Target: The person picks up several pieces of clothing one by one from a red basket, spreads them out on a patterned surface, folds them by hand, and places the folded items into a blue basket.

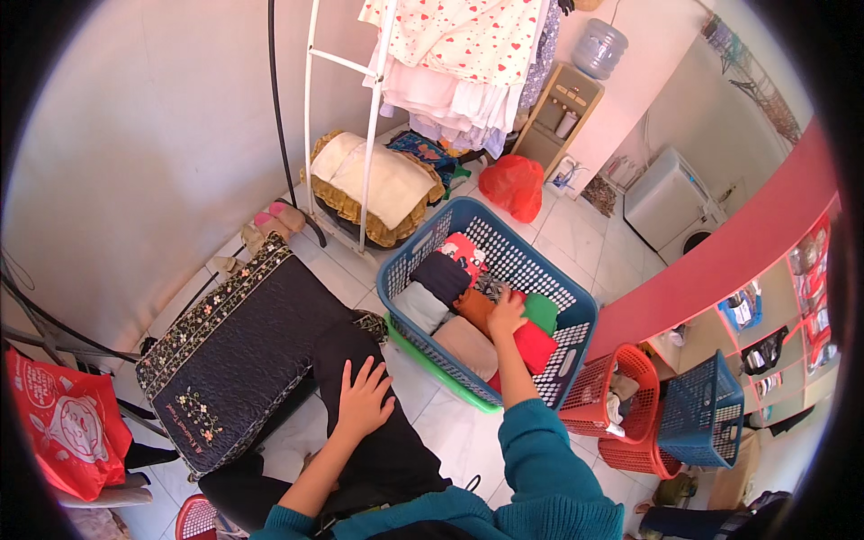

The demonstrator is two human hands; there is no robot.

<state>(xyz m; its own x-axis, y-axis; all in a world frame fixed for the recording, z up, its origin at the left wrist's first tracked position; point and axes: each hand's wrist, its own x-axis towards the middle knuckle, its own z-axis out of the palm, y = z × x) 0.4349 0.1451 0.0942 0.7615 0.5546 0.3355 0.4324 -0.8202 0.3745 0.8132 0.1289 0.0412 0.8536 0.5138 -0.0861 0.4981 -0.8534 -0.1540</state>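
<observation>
My left hand [364,398] rests on my black-trousered knee, its fingers spread and nothing held. Inside a blue perforated plastic laundry basket [482,214], my right hand [506,314] lies on rolled clothes, between an orange-brown roll [474,309] and a red roll [536,347]. Its fingertips are partly hidden, so I cannot tell whether they grip cloth. Around it sit a green roll [541,313], a beige roll [466,347], a pale grey roll [419,306], a dark navy roll [441,278] and a red patterned roll [462,251].
Left of me stands a low table with a black quilted, flower-bordered cover [250,351]. A white clothes rack [372,142] rises ahead, a cushioned stool [374,179] beneath it. Red [611,395] and blue baskets [702,412] stand right. Under the laundry basket is a green rim [439,374].
</observation>
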